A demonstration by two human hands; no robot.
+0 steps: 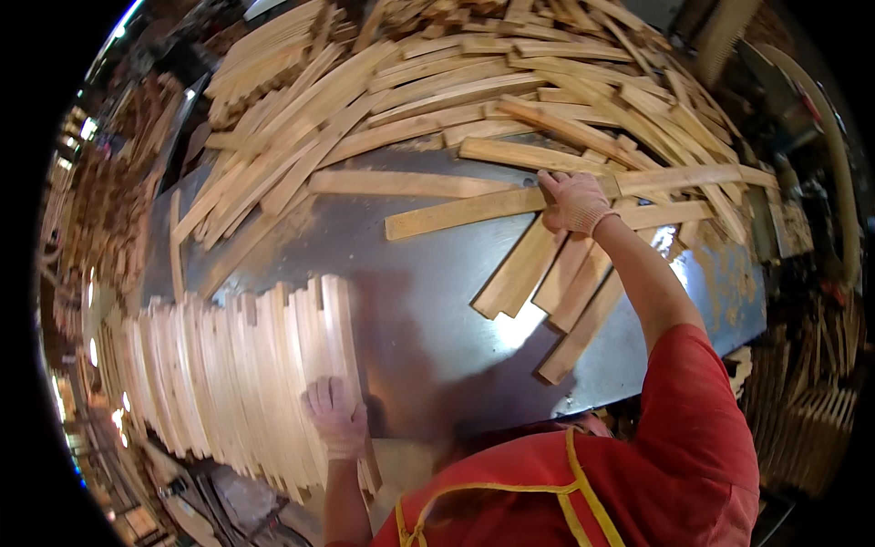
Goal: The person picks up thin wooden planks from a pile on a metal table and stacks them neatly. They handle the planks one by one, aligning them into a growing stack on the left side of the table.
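Observation:
My right hand [578, 201], in a pale pinkish work glove, reaches far across the metal table. Its fingers curl over a long wooden slat [456, 215], which lies crosswise among the loose pieces. Below that hand, several shorter slats [521, 270] fan out toward me. At the near left, my left hand [337, 416], gloved alike, rests with extended fingers against the right end of a row of pale wooden strips [264, 365] standing side by side. The palm side of each hand is hidden.
A large heap of loose slats [437, 91] covers the table's far side. The metal tabletop [410, 292] shows bare in the middle, with sawdust [729, 283] at the right. More stacked wood [109, 201] stands at the far left, and a curved hose or pipe [834, 155] at the right.

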